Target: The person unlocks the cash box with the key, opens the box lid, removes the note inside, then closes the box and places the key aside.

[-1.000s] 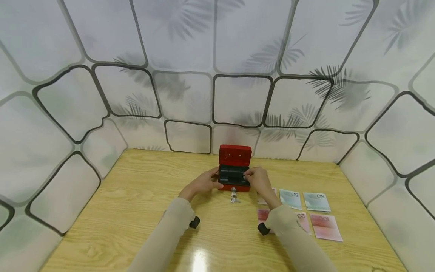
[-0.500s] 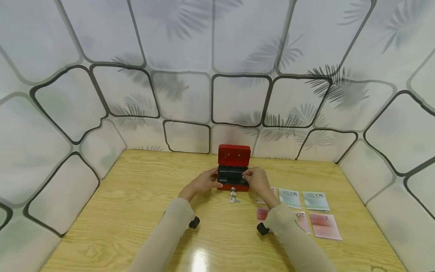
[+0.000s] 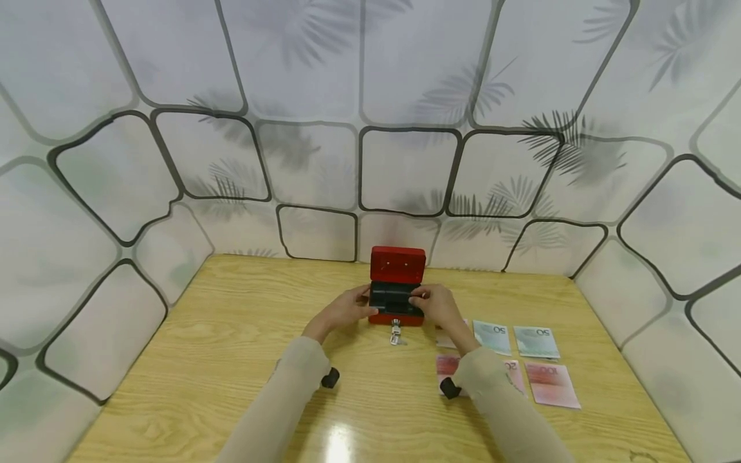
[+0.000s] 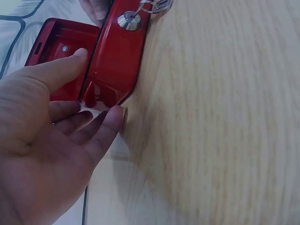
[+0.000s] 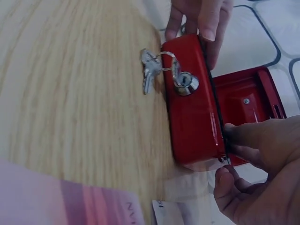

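- Left hand (image 3: 343, 312) curls at the left end of the red cash box (image 3: 396, 289), thumb over the rim and fingertips at the corner.
- Box stands mid tabletop (image 3: 191, 360) with its lid up, black tray (image 3: 392, 296) seated inside, keys (image 3: 396, 332) hanging from the front lock.
- Right hand (image 3: 438, 307) pinches the tray's right edge; banknotes (image 3: 535, 342) lie to its right.
- Step in hand seems to be lifting the tray; next needs an even, two-sided pull upward.
- Compared with a second ago, both hands sit slightly higher.
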The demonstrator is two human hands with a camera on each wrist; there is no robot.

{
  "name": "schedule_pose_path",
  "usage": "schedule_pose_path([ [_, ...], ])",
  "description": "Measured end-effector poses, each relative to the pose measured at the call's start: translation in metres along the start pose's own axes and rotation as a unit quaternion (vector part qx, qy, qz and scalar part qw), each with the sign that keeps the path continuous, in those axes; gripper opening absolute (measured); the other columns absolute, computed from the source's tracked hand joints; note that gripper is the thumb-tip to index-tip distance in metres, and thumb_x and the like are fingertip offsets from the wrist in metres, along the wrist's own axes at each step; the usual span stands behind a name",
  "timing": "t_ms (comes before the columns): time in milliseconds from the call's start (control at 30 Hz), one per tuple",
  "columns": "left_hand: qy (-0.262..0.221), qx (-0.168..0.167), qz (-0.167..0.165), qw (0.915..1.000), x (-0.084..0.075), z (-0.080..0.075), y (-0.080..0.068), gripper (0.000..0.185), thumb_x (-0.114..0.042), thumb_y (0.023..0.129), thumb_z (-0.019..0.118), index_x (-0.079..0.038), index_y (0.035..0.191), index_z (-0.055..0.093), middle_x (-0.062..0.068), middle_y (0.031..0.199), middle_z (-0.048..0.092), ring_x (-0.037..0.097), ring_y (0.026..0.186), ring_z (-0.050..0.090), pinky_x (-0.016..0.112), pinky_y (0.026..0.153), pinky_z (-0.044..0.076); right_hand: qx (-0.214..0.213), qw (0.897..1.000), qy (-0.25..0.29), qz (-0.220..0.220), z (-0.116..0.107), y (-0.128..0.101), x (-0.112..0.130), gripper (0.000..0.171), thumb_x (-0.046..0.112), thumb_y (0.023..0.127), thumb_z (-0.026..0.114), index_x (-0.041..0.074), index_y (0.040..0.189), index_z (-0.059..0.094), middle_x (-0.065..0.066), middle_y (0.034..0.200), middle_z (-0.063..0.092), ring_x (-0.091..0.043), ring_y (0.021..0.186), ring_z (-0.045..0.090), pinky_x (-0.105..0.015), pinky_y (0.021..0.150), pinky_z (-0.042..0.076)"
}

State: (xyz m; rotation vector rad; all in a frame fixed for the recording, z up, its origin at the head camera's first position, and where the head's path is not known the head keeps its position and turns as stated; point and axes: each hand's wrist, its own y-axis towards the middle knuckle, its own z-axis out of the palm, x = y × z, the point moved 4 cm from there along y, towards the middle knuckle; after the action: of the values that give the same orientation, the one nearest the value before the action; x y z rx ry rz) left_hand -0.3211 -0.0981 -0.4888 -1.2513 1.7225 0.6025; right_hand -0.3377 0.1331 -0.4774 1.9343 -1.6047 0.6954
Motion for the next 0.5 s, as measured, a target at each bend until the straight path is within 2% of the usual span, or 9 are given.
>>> schedule_pose_path([
  [67,-0.001,-0.009,-0.001,1.0000,0.000,-0.003,0.001,0.070,-0.025,0.103,0.066,-0.002,0.161,0.033,0.024,0.149,0.053,0.034,0.125,0.062,0.052,0.111,0.044,-0.022,1.000,0.021,0.006,-0.004,0.001,-0.002,0.025,0.020,0.099,0.072,0.001,0.114,0.076,-0.015,0.104,0.071,-0.026,0.084,0.064,-0.038,0.070,0.054],
  [133,-0.013,-0.024,-0.006,0.9996,-0.002,-0.006,0.002,0.070,-0.026,0.105,0.064,-0.002,0.162,0.030,0.025,0.151,0.050,0.034,0.123,0.063,0.050,0.106,0.049,-0.049,0.998,0.045,0.012,-0.010,0.003,-0.002,0.030,0.023,0.099,0.071,-0.003,0.114,0.073,-0.017,0.101,0.069,-0.028,0.084,0.063,-0.041,0.072,0.053],
  [233,-0.030,-0.050,0.004,0.9983,-0.007,-0.012,0.007,0.068,-0.023,0.107,0.060,0.000,0.162,0.028,0.023,0.158,0.043,0.035,0.132,0.057,0.048,0.103,0.052,-0.074,0.992,0.093,0.026,-0.019,0.007,-0.004,0.039,0.028,0.103,0.067,-0.007,0.119,0.068,-0.022,0.106,0.068,-0.033,0.092,0.062,-0.043,0.078,0.053],
  [333,-0.048,-0.074,0.020,0.9959,-0.014,-0.018,0.011,0.066,-0.022,0.108,0.058,0.001,0.162,0.026,0.020,0.163,0.035,0.036,0.136,0.053,0.047,0.103,0.052,-0.066,0.986,0.145,0.050,-0.025,0.012,-0.004,0.050,0.036,0.108,0.056,-0.008,0.130,0.062,-0.028,0.122,0.064,-0.041,0.108,0.062,-0.048,0.088,0.053],
  [400,-0.063,-0.085,0.027,0.9940,-0.020,-0.023,0.014,0.067,-0.024,0.109,0.056,0.000,0.163,0.025,0.020,0.165,0.032,0.036,0.137,0.052,0.047,0.104,0.051,-0.054,0.981,0.175,0.060,-0.029,0.017,-0.004,0.055,0.041,0.110,0.049,-0.008,0.135,0.058,-0.030,0.126,0.061,-0.044,0.110,0.061,-0.047,0.087,0.054],
  [500,-0.086,-0.096,0.033,0.9911,-0.028,-0.027,0.018,0.067,-0.031,0.111,0.052,-0.003,0.164,0.023,0.020,0.164,0.033,0.037,0.137,0.051,0.048,0.107,0.049,-0.035,0.976,0.205,0.068,-0.035,0.026,-0.002,0.061,0.044,0.111,0.041,-0.010,0.137,0.055,-0.034,0.128,0.059,-0.048,0.115,0.058,-0.052,0.092,0.054],
])
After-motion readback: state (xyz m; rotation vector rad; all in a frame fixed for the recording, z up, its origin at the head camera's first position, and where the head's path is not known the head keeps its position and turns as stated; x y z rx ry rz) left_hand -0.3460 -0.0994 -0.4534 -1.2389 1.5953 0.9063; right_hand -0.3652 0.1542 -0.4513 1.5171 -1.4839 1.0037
